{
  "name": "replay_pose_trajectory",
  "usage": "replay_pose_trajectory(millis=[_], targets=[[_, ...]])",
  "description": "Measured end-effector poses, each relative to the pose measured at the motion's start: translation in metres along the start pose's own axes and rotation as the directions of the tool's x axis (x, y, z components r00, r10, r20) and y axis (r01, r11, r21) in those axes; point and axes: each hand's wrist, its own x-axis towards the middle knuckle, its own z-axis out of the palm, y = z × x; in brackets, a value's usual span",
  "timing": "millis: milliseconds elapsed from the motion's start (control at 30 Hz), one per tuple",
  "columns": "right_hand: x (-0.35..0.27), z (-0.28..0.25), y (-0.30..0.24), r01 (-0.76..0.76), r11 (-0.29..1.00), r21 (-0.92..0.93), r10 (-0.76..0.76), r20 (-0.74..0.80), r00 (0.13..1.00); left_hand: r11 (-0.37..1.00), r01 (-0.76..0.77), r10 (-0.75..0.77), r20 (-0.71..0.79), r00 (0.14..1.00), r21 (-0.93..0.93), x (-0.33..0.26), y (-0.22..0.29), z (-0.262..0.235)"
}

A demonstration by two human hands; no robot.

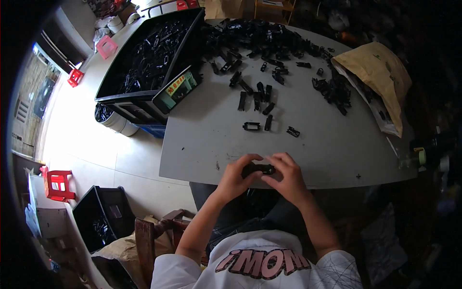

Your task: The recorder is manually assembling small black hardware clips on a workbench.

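Note:
Between my two hands, just over the table's near edge, is a small black plastic part (pixel 259 169). My left hand (pixel 237 176) wraps its fingers and thumb round the left end of it. The fingers of my right hand (pixel 286 177) close on its right end, thumb below and fingertips above. Farther up the table (pixel 216 139) lie loose black parts of a like kind, among them an open-framed one (pixel 251 126), a narrow upright one (pixel 268 122) and a small one (pixel 293 131). The exact kind of these parts cannot be made out.
A big black crate (pixel 139 103) full of black parts stands at the left, a phone (pixel 178 89) propped against it. A heap of black parts (pixel 260 36) covers the far table. At the right lies a tan sack (pixel 380 72). A black bin (pixel 113 212) sits on the floor.

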Motion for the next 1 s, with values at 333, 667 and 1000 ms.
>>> replay_pose_trajectory(millis=[333,667,1000], targets=[[-0.027,0.011,0.024,-0.446,0.593,0.671,0.384,0.251,0.889,0.977,-0.199,0.205,0.066,0.977,-0.082,-0.003,-0.004,0.009],[-0.034,0.013,0.029,-0.515,0.418,0.748,0.354,0.388,0.851,0.991,-0.03,0.049,0.14,0.989,-0.133,-0.013,-0.003,0.009],[0.029,-0.006,0.092,-0.275,0.924,-0.265,0.167,-0.365,0.916,0.719,0.269,-0.334,0.021,0.942,-0.641,-0.019,-0.023,0.005]])
